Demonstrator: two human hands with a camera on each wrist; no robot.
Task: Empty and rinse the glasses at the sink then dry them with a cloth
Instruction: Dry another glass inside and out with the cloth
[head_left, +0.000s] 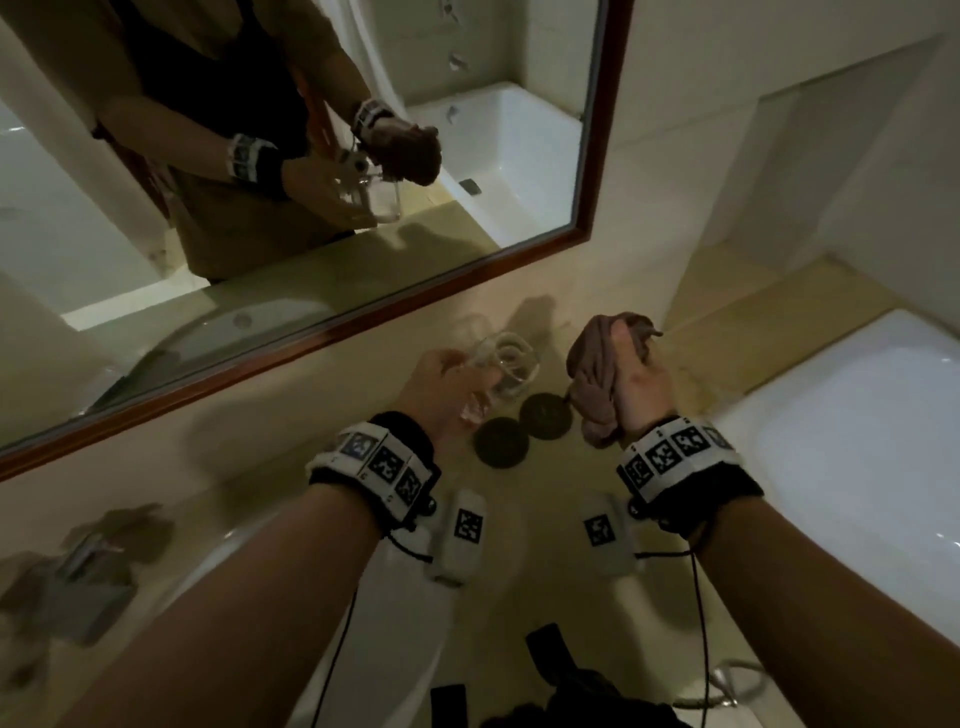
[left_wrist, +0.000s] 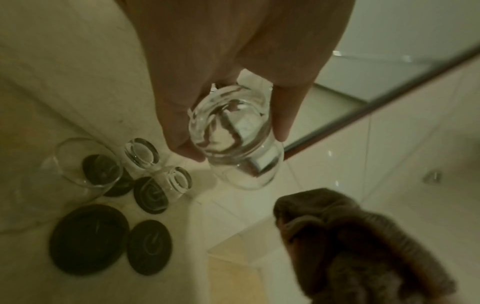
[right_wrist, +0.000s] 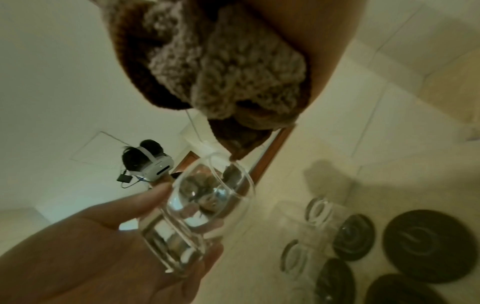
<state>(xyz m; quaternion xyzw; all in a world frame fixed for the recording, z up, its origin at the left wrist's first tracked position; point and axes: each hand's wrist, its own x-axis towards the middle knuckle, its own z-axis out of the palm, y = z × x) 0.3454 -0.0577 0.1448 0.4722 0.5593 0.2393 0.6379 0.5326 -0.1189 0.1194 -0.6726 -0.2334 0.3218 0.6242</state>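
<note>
- A pale stone counter (head_left: 291, 415) runs under a wood-framed mirror (head_left: 582, 104); the white sink (head_left: 395, 587) lies below the forearms, and a white bathtub (head_left: 857, 441) sits to the right.
- The left hand (head_left: 434, 387) holds a clear glass (left_wrist: 233, 139) off the counter, tilted, fingers (left_wrist: 179, 115) and thumb wrapped round its thick base. Its open mouth points away from the fingers, toward the cloth. Whether any water is left in it I cannot tell.
- The right hand (head_left: 641, 387) is closed on a bunched brown cloth (head_left: 597, 374), which spills out past the fingers; the cloth hangs just beside the glass's rim, apart from it.
- Below the left fingertips, dark round coasters (left_wrist: 88, 238) lie on the counter.
- By the coasters stand two small glasses (left_wrist: 141, 152) upside down, thick bases up, and one larger glass (left_wrist: 85, 164) mouth up, which looks empty.
- The mirror reflects both hands, the glass and the cloth.
</note>
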